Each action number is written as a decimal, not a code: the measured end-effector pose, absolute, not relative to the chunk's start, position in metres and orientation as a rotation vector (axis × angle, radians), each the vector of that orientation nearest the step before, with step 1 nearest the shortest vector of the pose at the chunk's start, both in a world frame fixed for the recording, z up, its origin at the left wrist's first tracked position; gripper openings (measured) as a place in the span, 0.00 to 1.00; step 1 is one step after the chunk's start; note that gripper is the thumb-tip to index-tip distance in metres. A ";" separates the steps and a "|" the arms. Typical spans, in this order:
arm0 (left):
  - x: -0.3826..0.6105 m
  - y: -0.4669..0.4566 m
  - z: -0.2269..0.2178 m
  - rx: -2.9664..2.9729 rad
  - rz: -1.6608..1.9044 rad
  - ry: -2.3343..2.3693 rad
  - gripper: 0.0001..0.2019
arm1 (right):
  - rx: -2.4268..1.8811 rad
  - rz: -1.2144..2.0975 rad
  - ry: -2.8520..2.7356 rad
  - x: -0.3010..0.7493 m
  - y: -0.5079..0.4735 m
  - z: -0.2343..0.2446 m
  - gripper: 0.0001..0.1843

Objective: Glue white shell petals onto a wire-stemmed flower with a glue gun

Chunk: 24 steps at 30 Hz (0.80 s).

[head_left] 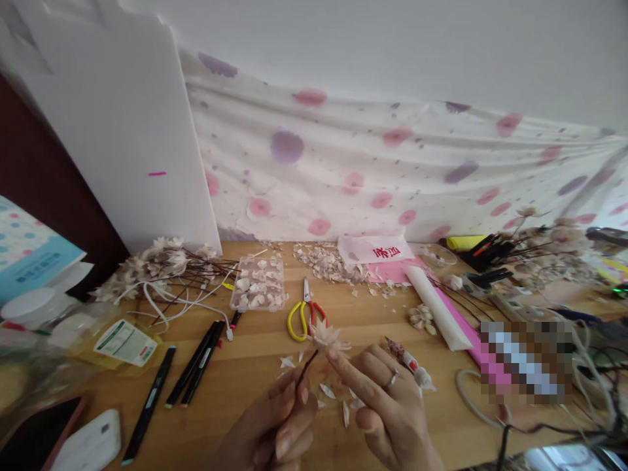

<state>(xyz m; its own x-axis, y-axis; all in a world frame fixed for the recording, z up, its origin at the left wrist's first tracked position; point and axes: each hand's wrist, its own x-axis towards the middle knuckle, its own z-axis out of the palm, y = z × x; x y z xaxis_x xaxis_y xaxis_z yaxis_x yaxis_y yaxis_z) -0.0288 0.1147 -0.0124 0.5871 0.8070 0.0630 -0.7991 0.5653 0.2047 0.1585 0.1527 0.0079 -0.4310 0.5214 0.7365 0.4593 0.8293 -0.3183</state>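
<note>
My left hand (277,425) pinches the thin dark stem of a small pale shell flower (326,337), holding it upright above the wooden table (245,366). My right hand (387,405), with a ring on one finger, reaches its index fingertip to the underside of the flower head; its other fingers curl loosely. Loose pale petals (338,399) lie on the table just below both hands. Yellow-and-red scissors (305,314) lie right behind the flower.
A clear box of petals (259,284), a bunch of finished flowers (157,265), black markers (193,363), a glue tube (409,363), a white roll (436,307), a petal heap (331,265), and cables at right (583,366). A phone (34,438) sits at near left.
</note>
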 end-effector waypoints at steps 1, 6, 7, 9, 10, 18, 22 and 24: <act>-0.029 0.116 -0.013 0.235 0.931 0.021 0.06 | -0.714 0.089 -2.089 0.158 0.153 0.007 0.28; -0.028 0.122 -0.021 0.273 0.907 -0.042 0.06 | -0.743 0.101 -2.106 0.158 0.155 0.005 0.28; -0.028 0.123 -0.025 0.282 0.911 -0.038 0.06 | -0.752 0.099 -2.108 0.158 0.155 0.005 0.28; -0.027 0.124 -0.033 0.312 0.913 -0.048 0.06 | -0.760 0.106 -2.106 0.157 0.156 0.007 0.28; -0.027 0.125 -0.037 0.335 0.902 -0.073 0.06 | -0.764 0.113 -2.105 0.157 0.156 0.007 0.28; -0.032 0.122 -0.035 0.255 0.934 0.115 0.08 | -0.770 0.197 -2.065 0.156 0.156 0.007 0.28; -0.035 0.122 -0.034 0.228 0.941 0.140 0.08 | -0.740 0.263 -2.004 0.152 0.153 0.006 0.27; -0.037 0.123 -0.033 0.200 0.953 0.135 0.07 | -0.718 0.245 -1.911 0.150 0.151 0.008 0.21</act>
